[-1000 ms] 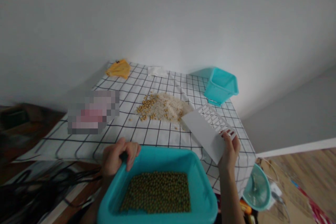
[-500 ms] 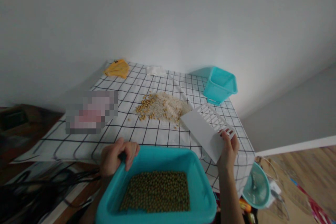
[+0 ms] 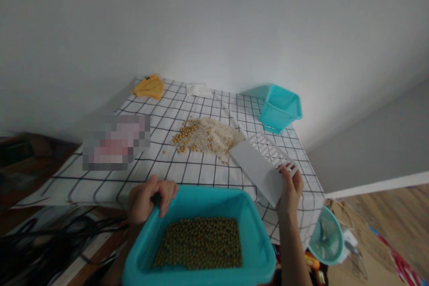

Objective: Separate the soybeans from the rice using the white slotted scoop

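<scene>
Little has moved since the earlier frame: your view has drifted a touch, so everything sits slightly farther left, with no clear shift between one thing and another. Ahead of you spreads the checked bench [image 3: 197,172]. At its near edge is the tub [image 3: 208,196]; the fingers of your left hand [image 3: 147,196] are curled around its far left corner. What bears the tub's weight is hidden from you. Your right hand [image 3: 290,185] grips the plate [image 3: 256,165] by its slotted right end, and the plate's left tip is at the right side of the heap [image 3: 214,138]. The bin [image 3: 280,109] stands far right; the basket [image 3: 325,241] is near right, below the bench. Far left lies the yellow rag [image 3: 149,87], far middle the white cloth [image 3: 199,90]. As for progress, you have greenish-brown beans [image 3: 204,241] already in the tub, while the heap remains mid-bench, its pale grain and yellow beans mixed. You can't make out the bin's bottom.
</scene>
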A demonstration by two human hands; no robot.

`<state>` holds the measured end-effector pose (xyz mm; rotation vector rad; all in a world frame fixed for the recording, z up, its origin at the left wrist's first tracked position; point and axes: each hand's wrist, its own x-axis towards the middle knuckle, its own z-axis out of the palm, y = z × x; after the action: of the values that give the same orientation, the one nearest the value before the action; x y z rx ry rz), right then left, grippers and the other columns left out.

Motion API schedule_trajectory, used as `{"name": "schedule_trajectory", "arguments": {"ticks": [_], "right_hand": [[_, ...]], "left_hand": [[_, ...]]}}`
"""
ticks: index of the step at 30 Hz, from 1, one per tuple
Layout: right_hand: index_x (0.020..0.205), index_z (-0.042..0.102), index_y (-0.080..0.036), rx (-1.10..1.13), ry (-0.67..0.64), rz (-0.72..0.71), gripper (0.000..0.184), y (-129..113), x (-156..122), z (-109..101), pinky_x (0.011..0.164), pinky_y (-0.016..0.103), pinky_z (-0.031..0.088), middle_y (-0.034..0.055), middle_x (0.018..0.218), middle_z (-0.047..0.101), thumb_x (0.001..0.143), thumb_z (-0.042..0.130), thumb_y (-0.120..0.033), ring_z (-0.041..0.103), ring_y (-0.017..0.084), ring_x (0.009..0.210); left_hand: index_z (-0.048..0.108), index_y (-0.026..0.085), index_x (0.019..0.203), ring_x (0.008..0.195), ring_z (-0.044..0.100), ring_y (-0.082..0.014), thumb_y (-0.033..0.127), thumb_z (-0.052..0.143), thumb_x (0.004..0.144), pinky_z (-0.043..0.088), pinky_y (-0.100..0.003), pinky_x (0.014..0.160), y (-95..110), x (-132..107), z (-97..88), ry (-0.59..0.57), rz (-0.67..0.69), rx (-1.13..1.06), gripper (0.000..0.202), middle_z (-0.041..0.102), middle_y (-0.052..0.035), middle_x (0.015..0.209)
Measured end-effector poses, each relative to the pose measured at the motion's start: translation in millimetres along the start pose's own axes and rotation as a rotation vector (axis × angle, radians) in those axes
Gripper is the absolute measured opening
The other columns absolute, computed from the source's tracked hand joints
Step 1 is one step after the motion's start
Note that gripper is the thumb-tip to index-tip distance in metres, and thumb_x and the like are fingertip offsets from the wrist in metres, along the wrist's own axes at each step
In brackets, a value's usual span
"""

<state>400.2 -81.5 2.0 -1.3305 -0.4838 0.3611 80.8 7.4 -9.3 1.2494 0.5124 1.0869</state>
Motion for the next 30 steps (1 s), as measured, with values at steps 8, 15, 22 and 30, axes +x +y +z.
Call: {"name": "schedule_trajectory", "arguments": {"ticks": [8, 15, 22, 30], "right_hand": [[0.08, 0.059, -0.02, 0.006, -0.023, 0.004, 0.031, 4, 0, -3, 0.06, 0.024, 0.037, -0.0053, 0.07, 0.055, 0.074, 0.076, -0.045, 0.05, 0.013, 0.063], [0.079, 0.059, -0.02, -0.016, -0.036, 0.007, 0.028, -2, -1, -2, 0.062, 0.025, 0.037, -0.0049, 0.071, 0.056, 0.074, 0.075, -0.043, 0.049, 0.012, 0.063], [0.076, 0.057, -0.02, 0.01, -0.03, 0.02, 0.029, -4, -3, -1, 0.057, 0.023, 0.035, -0.0057, 0.067, 0.054, 0.074, 0.076, -0.042, 0.047, 0.012, 0.06], [0.08, 0.06, -0.02, -0.008, -0.051, 0.044, 0.03, -4, -4, -3, 0.058, 0.023, 0.036, -0.0047, 0.071, 0.058, 0.073, 0.078, -0.043, 0.05, 0.012, 0.064]], "left_hand": [[0.059, 0.021, 0.046, 0.039, 0.042, -0.0158, 0.05, 0.039, 0.104, 0.037, -0.038, 0.059, 0, 1, 1.3, 0.009, 0.0, -0.026, 0.068, 0.053, -0.0012, 0.036], [0.063, 0.022, 0.049, 0.042, 0.045, -0.0178, 0.05, 0.04, 0.104, 0.04, -0.04, 0.063, -1, 0, -3.7, -0.031, 0.014, -0.03, 0.066, 0.054, -0.0021, 0.037], [0.066, 0.023, 0.051, 0.044, 0.049, -0.0195, 0.051, 0.039, 0.104, 0.04, -0.04, 0.065, -6, 1, -9.5, -0.072, 0.015, -0.047, 0.065, 0.057, -0.0022, 0.04], [0.069, 0.024, 0.055, 0.046, 0.049, -0.0207, 0.049, 0.037, 0.105, 0.04, -0.041, 0.065, -11, 0, -13.8, -0.118, 0.029, -0.069, 0.064, 0.059, -0.0022, 0.041]]}}
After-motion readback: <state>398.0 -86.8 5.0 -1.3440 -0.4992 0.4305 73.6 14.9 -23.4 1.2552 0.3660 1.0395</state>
